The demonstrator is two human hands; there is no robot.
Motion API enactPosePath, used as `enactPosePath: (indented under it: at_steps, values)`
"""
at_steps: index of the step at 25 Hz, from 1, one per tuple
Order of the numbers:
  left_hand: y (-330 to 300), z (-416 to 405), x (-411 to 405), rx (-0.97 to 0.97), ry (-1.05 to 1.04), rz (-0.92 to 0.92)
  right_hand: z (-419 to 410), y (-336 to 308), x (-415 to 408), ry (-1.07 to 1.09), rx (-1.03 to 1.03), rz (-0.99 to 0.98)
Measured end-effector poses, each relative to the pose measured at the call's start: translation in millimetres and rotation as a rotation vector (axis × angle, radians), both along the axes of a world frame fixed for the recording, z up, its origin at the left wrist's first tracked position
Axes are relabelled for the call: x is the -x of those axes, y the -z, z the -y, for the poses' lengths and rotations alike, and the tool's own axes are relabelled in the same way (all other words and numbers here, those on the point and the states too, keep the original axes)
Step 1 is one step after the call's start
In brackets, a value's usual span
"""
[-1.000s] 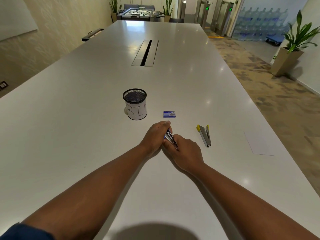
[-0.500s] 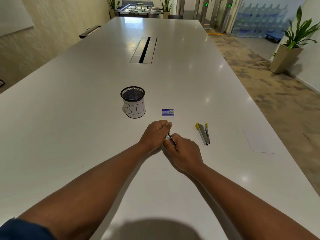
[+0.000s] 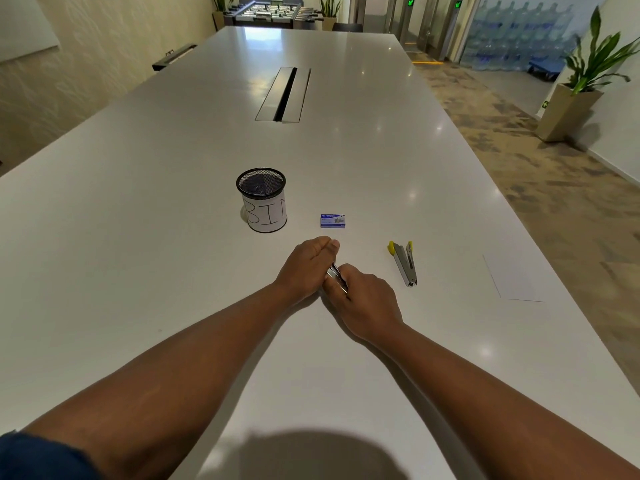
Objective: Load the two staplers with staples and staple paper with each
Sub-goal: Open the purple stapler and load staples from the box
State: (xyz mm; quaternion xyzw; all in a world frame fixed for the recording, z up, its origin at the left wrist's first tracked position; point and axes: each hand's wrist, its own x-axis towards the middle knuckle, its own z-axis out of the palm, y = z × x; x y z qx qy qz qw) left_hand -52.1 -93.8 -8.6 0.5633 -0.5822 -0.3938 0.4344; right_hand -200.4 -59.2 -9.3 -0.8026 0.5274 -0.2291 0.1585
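Both hands meet over a small metal stapler (image 3: 336, 276) resting low on the white table (image 3: 173, 202). My left hand (image 3: 304, 268) covers its far end, and my right hand (image 3: 363, 299) grips its near end. Only a short silver strip of it shows between them. A second stapler (image 3: 404, 263) with yellow tips lies swung apart to the right, untouched. A small blue staple box (image 3: 332, 220) sits just beyond my hands. A white sheet of paper (image 3: 512, 280) lies flat near the table's right edge.
A black mesh cup (image 3: 262, 199) with a white label reading "BIN" stands left of the staple box. A cable slot (image 3: 284, 94) runs along the table's middle, farther away. The table's right edge drops to carpeted floor with a potted plant (image 3: 585, 81).
My left hand has closed down over the held stapler, hiding more of it, including its blue part. The camera view has tilted slightly. Nothing else on the table moved.
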Motion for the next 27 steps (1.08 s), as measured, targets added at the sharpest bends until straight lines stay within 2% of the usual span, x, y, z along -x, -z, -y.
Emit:
enactPosePath:
  at_steps: [15, 23, 27]
  values:
    - [-2.7, -4.5, 1.3, 0.040, -0.031, 0.026, 1.6, 2.7, 0.2, 0.012, 0.012, -0.011]
    - [0.9, -4.8, 0.4, 0.004, -0.013, -0.084, 1.2, 5.0, 0.2, 0.030, 0.014, -0.005]
    - [-4.1, -5.8, -0.2, -0.047, -0.006, -0.261, 1.1, 4.0, 0.0, 0.059, 0.013, 0.009]
